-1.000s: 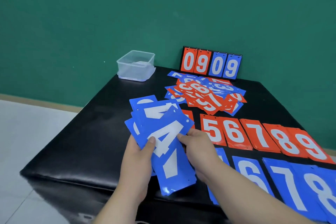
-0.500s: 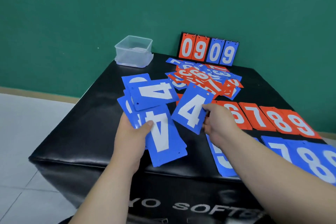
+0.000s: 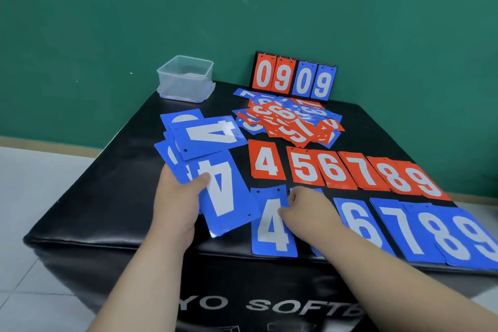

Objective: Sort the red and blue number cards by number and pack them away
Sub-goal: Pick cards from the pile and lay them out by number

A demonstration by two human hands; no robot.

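The right hand point(image 3: 304, 210) rests curled on the blue 4 card point(image 3: 270, 226), fingertips pressing its right edge flat on the black box point(image 3: 113, 183); whether it pinches the card I cannot tell. Just left of that card, the left hand point(image 3: 176, 202) grips a fan of blue cards point(image 3: 204, 148), thumb on an upside-down white 4. Beyond that card lie six red cards point(image 3: 347, 170), 4 to 9; to its right, four visible blue ones, 6 to 9.

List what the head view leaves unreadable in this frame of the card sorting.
- Blue card right of the blue 4 card: its number is covered by the right hand.
- Fan of cards in the left hand: lower cards overlapped, numbers hidden.
- Blue 9: cut by the right edge.
- Loose pile: overlapping, mostly unreadable.
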